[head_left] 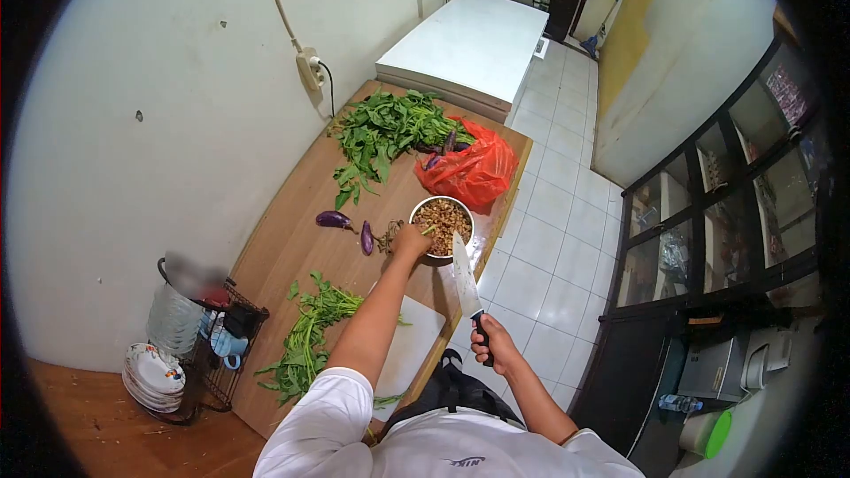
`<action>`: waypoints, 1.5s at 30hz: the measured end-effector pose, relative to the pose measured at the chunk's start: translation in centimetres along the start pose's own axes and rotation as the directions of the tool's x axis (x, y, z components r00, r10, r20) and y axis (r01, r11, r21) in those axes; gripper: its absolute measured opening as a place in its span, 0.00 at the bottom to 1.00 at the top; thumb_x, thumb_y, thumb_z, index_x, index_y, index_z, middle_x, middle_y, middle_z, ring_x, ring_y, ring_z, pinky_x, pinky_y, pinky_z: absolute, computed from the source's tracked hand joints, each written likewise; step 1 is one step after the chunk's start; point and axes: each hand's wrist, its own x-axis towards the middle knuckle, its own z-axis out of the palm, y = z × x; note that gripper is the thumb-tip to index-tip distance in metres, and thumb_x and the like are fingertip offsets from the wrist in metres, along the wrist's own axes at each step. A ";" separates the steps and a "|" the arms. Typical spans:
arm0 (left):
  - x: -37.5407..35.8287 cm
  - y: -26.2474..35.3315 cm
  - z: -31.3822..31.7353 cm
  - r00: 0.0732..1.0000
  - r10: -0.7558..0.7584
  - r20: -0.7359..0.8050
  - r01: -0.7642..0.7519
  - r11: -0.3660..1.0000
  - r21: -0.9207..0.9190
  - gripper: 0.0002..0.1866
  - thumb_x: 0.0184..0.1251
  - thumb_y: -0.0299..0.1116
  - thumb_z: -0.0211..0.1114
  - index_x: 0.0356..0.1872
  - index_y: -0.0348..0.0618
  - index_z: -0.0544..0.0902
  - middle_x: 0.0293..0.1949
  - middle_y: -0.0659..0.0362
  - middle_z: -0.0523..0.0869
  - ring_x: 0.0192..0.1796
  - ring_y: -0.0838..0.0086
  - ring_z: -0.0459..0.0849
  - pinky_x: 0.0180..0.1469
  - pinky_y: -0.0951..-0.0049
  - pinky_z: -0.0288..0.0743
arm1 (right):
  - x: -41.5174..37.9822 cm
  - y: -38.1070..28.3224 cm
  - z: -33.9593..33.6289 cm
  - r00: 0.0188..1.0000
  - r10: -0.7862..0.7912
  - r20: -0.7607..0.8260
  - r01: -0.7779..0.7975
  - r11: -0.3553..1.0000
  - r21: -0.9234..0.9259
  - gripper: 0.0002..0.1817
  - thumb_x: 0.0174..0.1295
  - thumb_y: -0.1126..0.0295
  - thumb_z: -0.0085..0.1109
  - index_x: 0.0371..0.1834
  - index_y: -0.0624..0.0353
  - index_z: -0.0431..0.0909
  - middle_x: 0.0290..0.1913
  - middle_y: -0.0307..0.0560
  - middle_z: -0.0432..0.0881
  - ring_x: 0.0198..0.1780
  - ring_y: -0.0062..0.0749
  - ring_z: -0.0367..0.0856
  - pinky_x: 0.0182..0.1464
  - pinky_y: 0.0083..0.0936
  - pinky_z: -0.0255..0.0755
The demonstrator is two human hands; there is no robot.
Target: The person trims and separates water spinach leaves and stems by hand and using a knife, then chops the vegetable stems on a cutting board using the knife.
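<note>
My right hand (498,343) is wrapped round the black handle of a kitchen knife (466,279), its broad blade angled up beside the bowl. At the left rim of a white bowl (473,232) filled with brown chopped pieces (447,215), my left hand (410,242) is closed on a short green stem (428,230). Thin brown roots (390,235) show on the other side of that hand. A white cutting board (423,336) lies below my left forearm, with leafy green stalks (305,350) at its left. Two purple eggplants (334,219) rest left of the bowl.
A large bunch of leafy greens (390,128) and a red plastic bag (478,168) occupy the table's far end, by a white chest-like surface (469,44). A dish rack (226,345) with plates (152,376) stands at left. A dark cabinet (708,195) lines the right side.
</note>
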 end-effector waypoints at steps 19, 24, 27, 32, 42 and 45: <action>-29.3 -6.3 -10.9 0.814 0.541 -0.211 -0.440 0.338 -0.832 0.16 0.83 0.39 0.51 0.49 0.38 0.81 0.31 0.64 0.77 0.36 0.81 0.74 0.43 0.78 0.69 | -11.1 -2.9 7.2 0.908 -0.077 0.412 0.233 0.910 -0.344 0.16 0.80 0.55 0.44 0.59 0.53 0.69 0.27 0.32 0.65 0.19 0.13 0.58 0.19 0.14 0.52; -34.1 -7.5 -12.9 0.749 0.595 -0.292 -0.519 0.252 -0.817 0.16 0.82 0.38 0.52 0.49 0.34 0.80 0.31 0.63 0.78 0.36 0.80 0.75 0.44 0.76 0.71 | -14.3 -2.9 8.6 0.859 -0.028 0.511 0.273 0.870 -0.411 0.19 0.80 0.55 0.45 0.66 0.52 0.68 0.27 0.31 0.64 0.22 0.12 0.58 0.22 0.13 0.53; -35.4 -7.9 -12.9 0.753 0.585 -0.302 -0.541 0.289 -0.790 0.15 0.82 0.37 0.54 0.49 0.33 0.80 0.32 0.62 0.79 0.36 0.79 0.77 0.43 0.75 0.73 | -15.8 -2.7 9.5 0.847 -0.038 0.530 0.311 0.845 -0.436 0.18 0.78 0.50 0.47 0.56 0.53 0.67 0.27 0.32 0.63 0.22 0.13 0.56 0.22 0.14 0.52; -37.4 -7.5 -13.7 0.739 0.611 -0.282 -0.569 0.344 -0.747 0.14 0.81 0.36 0.55 0.46 0.33 0.80 0.31 0.61 0.79 0.34 0.78 0.77 0.42 0.75 0.74 | -16.6 -2.0 9.0 0.839 -0.053 0.542 0.327 0.845 -0.423 0.20 0.76 0.46 0.50 0.45 0.53 0.67 0.26 0.33 0.62 0.22 0.14 0.54 0.22 0.15 0.50; -38.6 -7.7 -13.8 0.724 0.639 -0.259 -0.568 0.340 -0.749 0.14 0.81 0.37 0.55 0.40 0.34 0.80 0.27 0.63 0.79 0.32 0.79 0.75 0.40 0.76 0.72 | -17.8 -1.5 8.4 0.823 -0.066 0.564 0.345 0.848 -0.404 0.16 0.79 0.52 0.48 0.50 0.54 0.68 0.27 0.32 0.62 0.24 0.13 0.55 0.23 0.14 0.52; -39.1 -7.9 -14.0 0.727 0.642 -0.244 -0.564 0.354 -0.746 0.14 0.81 0.36 0.56 0.41 0.33 0.81 0.28 0.63 0.79 0.32 0.80 0.75 0.39 0.76 0.72 | -18.0 -1.5 8.5 0.828 -0.083 0.555 0.379 0.812 -0.444 0.19 0.78 0.48 0.49 0.46 0.54 0.67 0.26 0.33 0.61 0.23 0.14 0.54 0.23 0.15 0.51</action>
